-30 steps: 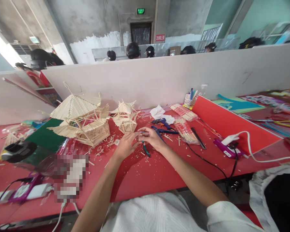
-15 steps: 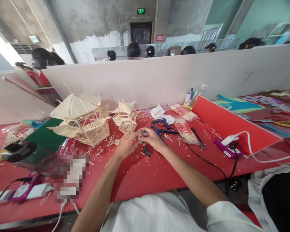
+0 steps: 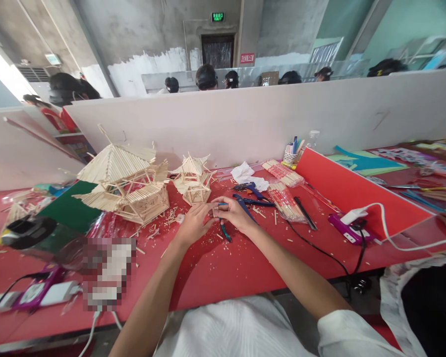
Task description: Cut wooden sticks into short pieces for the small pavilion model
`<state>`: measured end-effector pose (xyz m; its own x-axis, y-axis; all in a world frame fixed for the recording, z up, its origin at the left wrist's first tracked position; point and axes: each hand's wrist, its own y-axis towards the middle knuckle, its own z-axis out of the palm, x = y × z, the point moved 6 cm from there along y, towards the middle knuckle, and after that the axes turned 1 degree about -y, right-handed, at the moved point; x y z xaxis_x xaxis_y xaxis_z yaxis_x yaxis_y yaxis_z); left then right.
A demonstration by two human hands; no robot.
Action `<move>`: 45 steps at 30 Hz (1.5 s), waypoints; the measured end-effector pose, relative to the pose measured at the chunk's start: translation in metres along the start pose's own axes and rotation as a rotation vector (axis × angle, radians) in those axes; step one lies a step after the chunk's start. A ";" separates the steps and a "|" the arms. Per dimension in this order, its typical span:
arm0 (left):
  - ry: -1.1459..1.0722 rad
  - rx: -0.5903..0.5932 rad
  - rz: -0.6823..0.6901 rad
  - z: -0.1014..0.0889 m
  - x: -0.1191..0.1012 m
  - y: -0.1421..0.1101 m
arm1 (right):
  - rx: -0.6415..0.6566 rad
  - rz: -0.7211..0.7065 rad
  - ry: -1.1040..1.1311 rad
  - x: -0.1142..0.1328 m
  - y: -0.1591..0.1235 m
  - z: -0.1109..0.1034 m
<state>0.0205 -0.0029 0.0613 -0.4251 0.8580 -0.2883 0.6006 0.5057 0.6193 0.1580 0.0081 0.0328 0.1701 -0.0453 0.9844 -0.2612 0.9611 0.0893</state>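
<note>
Wooden scraps [image 3: 275,217] are scattered over the red desk [image 3: 238,277], above which two hands are brought together at the fingertips. The left hand [image 3: 194,224] is held with its fingers bent toward the right hand [image 3: 233,214]; whether anything is pinched in either grip cannot be told, since the fingertips are bunched and small in view. Just below them a teal-handled tool [image 3: 226,232] is seen, its upper end covered by the fingers. Beyond the hands a small stick pavilion [image 3: 193,184] is stood upright, and to its left a larger stick pavilion [image 3: 116,166] is placed. To the right, blue-handled tools [image 3: 259,193], crumpled tissue [image 3: 243,172] and plastic-wrapped stick bundles [image 3: 285,199] are laid.
</note>
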 end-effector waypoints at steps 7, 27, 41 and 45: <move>-0.021 -0.005 -0.008 0.000 0.001 0.000 | -0.024 -0.019 -0.001 0.002 0.000 -0.001; 0.002 -0.005 -0.020 -0.001 0.000 0.001 | 0.020 0.007 0.007 0.001 0.000 0.000; 0.012 0.020 -0.025 -0.003 -0.003 0.002 | 0.030 0.008 -0.008 -0.001 0.001 0.000; 0.017 0.011 -0.031 -0.004 -0.002 0.002 | -0.007 0.000 0.015 -0.001 0.002 -0.002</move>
<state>0.0202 -0.0040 0.0661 -0.4553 0.8401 -0.2947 0.5941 0.5332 0.6022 0.1592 0.0106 0.0317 0.1841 -0.0412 0.9821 -0.2550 0.9629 0.0882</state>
